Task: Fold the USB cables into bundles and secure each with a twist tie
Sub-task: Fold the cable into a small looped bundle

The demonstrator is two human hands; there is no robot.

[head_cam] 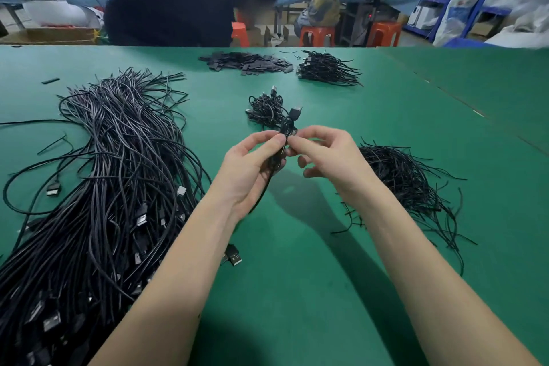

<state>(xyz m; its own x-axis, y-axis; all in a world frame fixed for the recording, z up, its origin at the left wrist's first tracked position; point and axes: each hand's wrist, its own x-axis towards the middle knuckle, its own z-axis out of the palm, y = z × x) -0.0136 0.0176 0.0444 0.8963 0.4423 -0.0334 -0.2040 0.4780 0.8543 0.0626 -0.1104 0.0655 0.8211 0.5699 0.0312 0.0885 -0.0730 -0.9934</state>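
Note:
My left hand (249,163) grips a folded black USB cable bundle (286,128) above the green table (297,246); its plug sticks up past my fingers and one strand hangs below my palm. My right hand (323,151) pinches the bundle's middle with thumb and forefinger, where a thin black tie seems to sit; the tie itself is too small to make out. A big heap of loose USB cables (113,181) lies at the left. Loose black twist ties (407,178) are piled at the right. Several tied bundles (266,108) lie just beyond my hands.
At the far side of the table lie a heap of flat black pieces (246,62) and another pile of short cables (326,68). A stray USB plug (233,255) lies beside my left forearm. People sit and bend over beyond the table, by orange stools (316,36).

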